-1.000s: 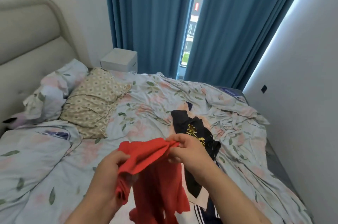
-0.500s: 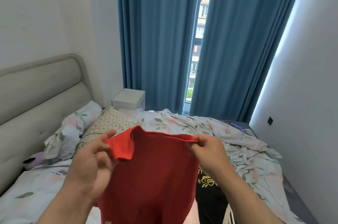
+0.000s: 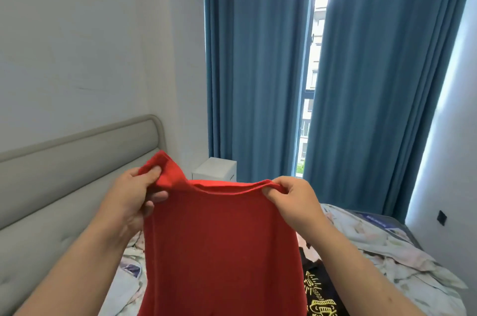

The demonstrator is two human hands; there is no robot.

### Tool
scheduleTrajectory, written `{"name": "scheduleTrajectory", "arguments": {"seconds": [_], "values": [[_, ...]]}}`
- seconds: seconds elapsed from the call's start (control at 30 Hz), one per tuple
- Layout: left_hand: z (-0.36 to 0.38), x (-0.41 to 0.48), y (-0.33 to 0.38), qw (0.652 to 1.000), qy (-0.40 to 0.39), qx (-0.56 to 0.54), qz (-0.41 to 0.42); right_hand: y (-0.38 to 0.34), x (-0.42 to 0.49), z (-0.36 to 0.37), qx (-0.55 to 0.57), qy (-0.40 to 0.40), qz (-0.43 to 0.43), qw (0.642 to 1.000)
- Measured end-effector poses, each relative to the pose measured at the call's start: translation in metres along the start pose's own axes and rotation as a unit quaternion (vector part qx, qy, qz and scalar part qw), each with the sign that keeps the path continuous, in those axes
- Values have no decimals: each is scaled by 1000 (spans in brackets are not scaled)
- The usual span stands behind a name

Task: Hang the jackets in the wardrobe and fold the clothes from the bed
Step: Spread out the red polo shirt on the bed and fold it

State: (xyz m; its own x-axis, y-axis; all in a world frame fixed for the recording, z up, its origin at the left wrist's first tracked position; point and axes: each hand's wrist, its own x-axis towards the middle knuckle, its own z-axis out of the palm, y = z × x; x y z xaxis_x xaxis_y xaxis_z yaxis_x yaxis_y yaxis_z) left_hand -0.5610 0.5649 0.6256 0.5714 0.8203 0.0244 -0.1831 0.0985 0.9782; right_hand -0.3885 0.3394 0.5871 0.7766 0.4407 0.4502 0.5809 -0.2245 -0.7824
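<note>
A red garment (image 3: 219, 243) hangs spread out in front of me, held up by its top edge. My left hand (image 3: 131, 197) pinches the bunched left corner. My right hand (image 3: 294, 199) pinches the right end of the top hem. The cloth drops past the bottom of the view and hides much of the bed (image 3: 392, 251). A black garment with a yellow print (image 3: 320, 295) lies on the bed, just right of the red one and under my right forearm.
A grey padded headboard (image 3: 64, 173) runs along the left wall. A white bedside cabinet (image 3: 215, 172) stands in the far corner. Blue curtains (image 3: 258, 70) frame a narrow window (image 3: 313, 70). The white right wall (image 3: 454, 160) is close to the bed.
Both hands have risen and moved apart, lifting the red garment from a bunch near the bed to a spread sheet. The view has tilted upward.
</note>
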Motion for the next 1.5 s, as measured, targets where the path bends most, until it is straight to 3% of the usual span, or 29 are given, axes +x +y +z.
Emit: {"name": "scheduleTrajectory", "arguments": {"seconds": [0.13, 0.23, 0.4, 0.47, 0.6, 0.67, 0.87, 1.13, 1.23, 1.5], "values": [[3, 1, 24, 998, 26, -48, 20, 9, 11, -18, 4, -61, 1, 998], [10, -4, 38, 993, 35, -110, 36, 19, 17, -29, 14, -157, 8, 987], [8, -12, 54, 975, 64, -208, 45, 60, 2, -32, -50, -377, 24, 925], [2, -15, 54, 976, 80, -197, 49, 77, -3, -28, -33, -407, 52, 911], [-9, -27, 50, 983, 89, -151, 52, 102, 5, -11, -202, -300, 0, 932], [-17, -32, 48, 982, 101, -150, 51, 103, 8, -2, -228, -251, -14, 941], [-51, -33, 43, 981, 133, -142, 20, 91, 9, 17, -122, -210, 32, 970], [-136, -3, 16, 968, 180, -151, -87, 58, 34, 52, -75, -126, -18, 989], [-168, 22, -3, 960, 193, -162, -121, 52, 52, 82, -69, -80, -17, 994], [-219, 118, -43, 952, 203, -178, -141, 51, 128, 197, -76, -63, 18, 995]]}}
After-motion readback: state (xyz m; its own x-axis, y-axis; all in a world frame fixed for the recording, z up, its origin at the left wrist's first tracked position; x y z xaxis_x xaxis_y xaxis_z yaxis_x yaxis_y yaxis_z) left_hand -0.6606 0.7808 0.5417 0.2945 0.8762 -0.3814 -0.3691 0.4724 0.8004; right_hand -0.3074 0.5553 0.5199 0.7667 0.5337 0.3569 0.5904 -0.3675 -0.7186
